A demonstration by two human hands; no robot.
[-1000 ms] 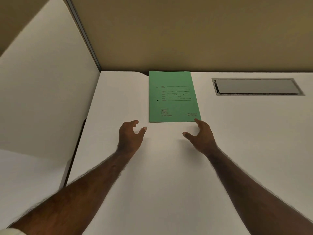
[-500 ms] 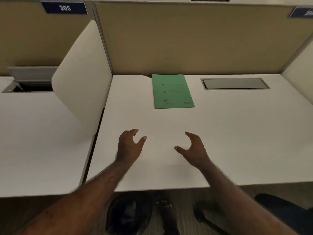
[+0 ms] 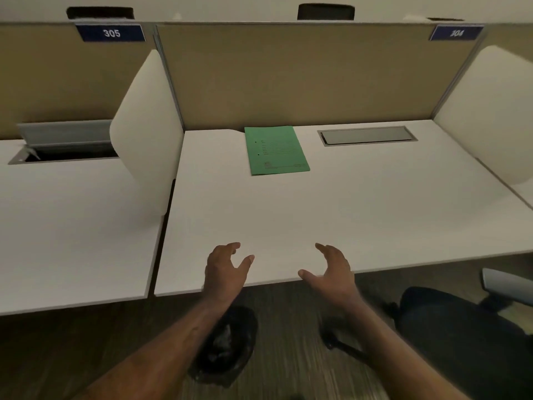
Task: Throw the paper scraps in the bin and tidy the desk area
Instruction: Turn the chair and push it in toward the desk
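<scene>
A green folder (image 3: 276,149) lies flat at the back of the white desk (image 3: 317,215), against the beige partition. My left hand (image 3: 226,269) and my right hand (image 3: 331,269) hover over the desk's front edge, fingers spread and curled, holding nothing. Below the desk edge, on the floor, stands a black bin (image 3: 227,350) lined with a dark bag; my left forearm crosses part of it. I see no paper scraps on the desk.
A grey cable hatch (image 3: 367,136) is set in the desk at the back right. White side dividers (image 3: 147,134) flank the desk. A neighbouring desk (image 3: 72,226) lies to the left with an open hatch. A dark office chair (image 3: 461,327) stands at the right.
My view has pulled back and up from the desk. Both hands have drawn away from the green folder to the desk's front edge. The bin and chair have come into view.
</scene>
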